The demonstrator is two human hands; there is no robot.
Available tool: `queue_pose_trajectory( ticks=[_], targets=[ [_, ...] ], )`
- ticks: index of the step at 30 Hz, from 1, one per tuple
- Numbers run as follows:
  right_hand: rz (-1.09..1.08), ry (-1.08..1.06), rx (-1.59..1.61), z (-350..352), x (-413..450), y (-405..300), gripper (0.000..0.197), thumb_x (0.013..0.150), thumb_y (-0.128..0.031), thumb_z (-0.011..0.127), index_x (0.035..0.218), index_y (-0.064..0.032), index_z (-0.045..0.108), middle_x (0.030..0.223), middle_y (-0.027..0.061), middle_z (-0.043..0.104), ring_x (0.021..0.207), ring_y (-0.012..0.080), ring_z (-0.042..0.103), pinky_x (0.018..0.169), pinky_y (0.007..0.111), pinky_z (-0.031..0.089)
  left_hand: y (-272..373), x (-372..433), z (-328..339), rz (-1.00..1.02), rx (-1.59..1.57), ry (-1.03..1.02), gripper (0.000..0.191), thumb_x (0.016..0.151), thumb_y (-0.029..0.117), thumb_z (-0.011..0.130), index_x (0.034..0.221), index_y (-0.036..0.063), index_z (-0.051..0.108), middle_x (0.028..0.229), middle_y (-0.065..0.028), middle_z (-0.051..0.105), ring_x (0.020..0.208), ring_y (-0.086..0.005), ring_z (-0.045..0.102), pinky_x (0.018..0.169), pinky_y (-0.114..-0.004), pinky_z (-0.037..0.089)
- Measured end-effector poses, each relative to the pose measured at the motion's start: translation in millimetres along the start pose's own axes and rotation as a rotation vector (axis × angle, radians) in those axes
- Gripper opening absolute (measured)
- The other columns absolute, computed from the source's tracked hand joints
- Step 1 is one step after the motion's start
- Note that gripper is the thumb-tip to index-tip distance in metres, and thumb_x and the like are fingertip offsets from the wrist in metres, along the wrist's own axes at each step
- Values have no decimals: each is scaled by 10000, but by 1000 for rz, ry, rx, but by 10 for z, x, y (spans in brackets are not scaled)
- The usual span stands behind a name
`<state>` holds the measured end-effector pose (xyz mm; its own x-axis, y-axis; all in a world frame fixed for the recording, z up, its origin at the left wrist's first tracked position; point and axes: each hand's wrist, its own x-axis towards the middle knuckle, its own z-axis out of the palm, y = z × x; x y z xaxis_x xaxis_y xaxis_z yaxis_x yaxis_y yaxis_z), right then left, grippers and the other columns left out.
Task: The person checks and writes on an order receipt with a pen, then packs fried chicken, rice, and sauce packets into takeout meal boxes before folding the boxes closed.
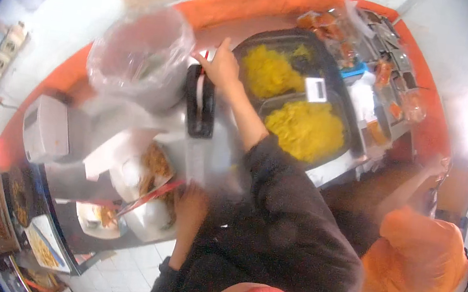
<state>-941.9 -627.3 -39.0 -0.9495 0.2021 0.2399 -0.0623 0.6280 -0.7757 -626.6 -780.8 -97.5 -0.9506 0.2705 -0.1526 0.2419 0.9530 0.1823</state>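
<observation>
My right hand (225, 67) is above the far end of a long black device (200, 101), which looks like a bag sealer. Its thumb and a finger are spread, with nothing seen between them. Lower down, my left hand (193, 205) is blurred and closed on one end of a thin red-edged strip (152, 197), whose material I cannot tell. This strip crosses over white containers with brown food (156, 164). Right of my right hand, a large black divided tray holds two heaps of yellow food (304, 131). A small white label (316, 90) lies on its divider.
A tub lined with clear plastic (139, 58) stands at the back left, beside a white box-shaped appliance (46, 130). At the left, a small white tray (100, 221) holds food. Packaged goods (385, 73) crowd the right end. A person in an orange shirt (418, 263) is at the right.
</observation>
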Motion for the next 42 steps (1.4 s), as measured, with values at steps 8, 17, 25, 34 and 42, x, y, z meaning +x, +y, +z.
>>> queue_pose_trajectory(
  ticks=[8, 17, 25, 34, 42],
  targets=[
    [-175, 147, -10, -1772, 1719, 524, 397, 857, -360, 601, 816, 29, 666, 741, 199, 661, 624, 264, 658, 621, 395, 507, 287, 311, 345, -298, 251, -16, 278, 851, 295, 531, 847, 84, 712, 1075, -220, 641, 1066, -352, 587, 1017, -558, 321],
    [-187, 284, -720, -3790, 3076, 3327, 360, 829, -227, 518, 1056, 36, 616, 1016, 265, 628, 965, 407, 600, 884, 478, 456, 451, 732, 1105, -376, 230, -29, 239, 843, 256, 531, 818, 105, 715, 873, -169, 687, 914, -362, 639, 903, -543, 400],
    [-41, -92, -428, -2672, 2907, 3578, 229, 813, -158, 529, 901, 17, 648, 885, 261, 636, 884, 401, 616, 766, 465, 473, 220, 651, 1084, -541, 352, -52, 247, 851, 258, 525, 816, 102, 713, 863, -170, 685, 892, -360, 642, 880, -534, 410],
    [199, 92, -800, -3881, 3538, 4695, 288, 636, -209, 774, 805, -4, 662, 800, 196, 665, 800, 355, 648, 709, 457, 505, 306, 817, 1252, -508, 314, -80, 255, 859, 260, 519, 813, 99, 711, 851, -171, 682, 867, -358, 645, 855, -524, 422],
    [11, 204, -868, -3379, 3436, 4646, 279, 728, -277, 719, 769, -4, 675, 829, 224, 661, 819, 385, 649, 712, 464, 514, 162, 688, 1109, -556, 350, -94, 263, 867, 262, 513, 811, 96, 710, 840, -172, 680, 846, -356, 647, 832, -516, 432]
  ],
)
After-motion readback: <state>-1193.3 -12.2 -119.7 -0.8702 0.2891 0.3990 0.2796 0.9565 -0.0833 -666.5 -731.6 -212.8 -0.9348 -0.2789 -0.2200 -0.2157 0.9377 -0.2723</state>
